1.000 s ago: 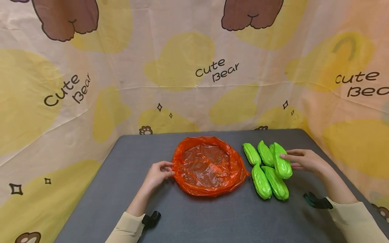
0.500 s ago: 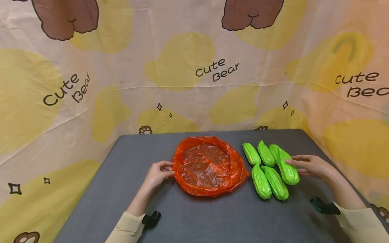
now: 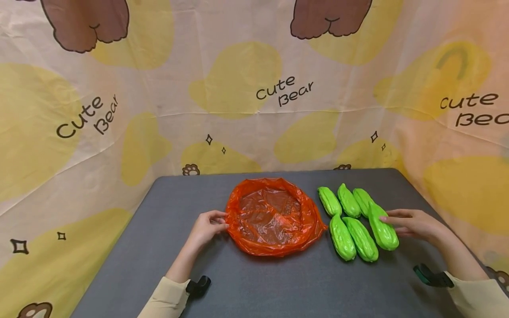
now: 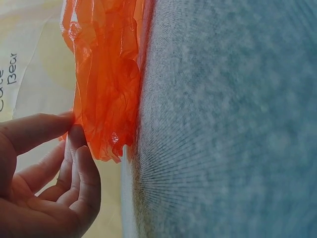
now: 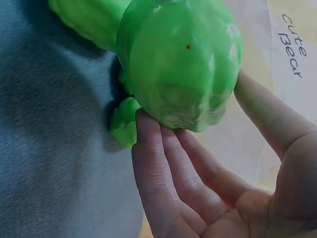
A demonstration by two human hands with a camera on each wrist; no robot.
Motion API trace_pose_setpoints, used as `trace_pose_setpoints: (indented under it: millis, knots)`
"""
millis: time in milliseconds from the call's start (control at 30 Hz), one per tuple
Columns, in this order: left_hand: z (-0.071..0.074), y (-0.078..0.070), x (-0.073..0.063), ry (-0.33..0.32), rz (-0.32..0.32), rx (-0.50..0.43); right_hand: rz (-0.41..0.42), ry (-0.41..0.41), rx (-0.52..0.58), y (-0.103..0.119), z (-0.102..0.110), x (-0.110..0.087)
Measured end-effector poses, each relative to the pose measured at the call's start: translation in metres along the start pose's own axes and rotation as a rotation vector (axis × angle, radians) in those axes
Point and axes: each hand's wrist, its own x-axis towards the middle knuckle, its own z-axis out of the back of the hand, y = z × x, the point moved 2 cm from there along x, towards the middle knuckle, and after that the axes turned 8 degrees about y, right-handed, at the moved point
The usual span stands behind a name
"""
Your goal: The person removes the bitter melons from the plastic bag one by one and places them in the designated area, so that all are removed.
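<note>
A red-orange plastic bag lies with its mouth spread wide in the middle of the table in the head view. My left hand pinches the bag's left rim between thumb and index finger, as the left wrist view shows. To the right, my right hand holds a glossy, ridged green gourd between thumb and fingertips. Its tapered end points away from me, and its blunt end shows in the right wrist view. Fingers reach under the gourd, thumb on the opposite side.
Several similar green gourds lie in two rough rows between the bag and my right hand. The grey table ends at a cloth backdrop printed with bears, standing at the back and both sides.
My right hand has moved right and toward me with the held gourd, lowering it beside the front row and uncovering the gourd behind. My left hand and the bag have stayed put.
</note>
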Motion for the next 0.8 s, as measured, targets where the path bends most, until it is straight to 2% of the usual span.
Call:
trace_pose_setpoints:
  millis: [333, 800]
  knots:
    - [0.0, 0.001, 0.001, -0.001, 0.0, -0.003, -0.038, 0.019, -0.003, -0.014, -0.001, -0.002]
    - [0.0, 0.002, 0.001, 0.007, 0.0, -0.011, -0.038, 0.034, -0.032, -0.023, -0.005, 0.002]
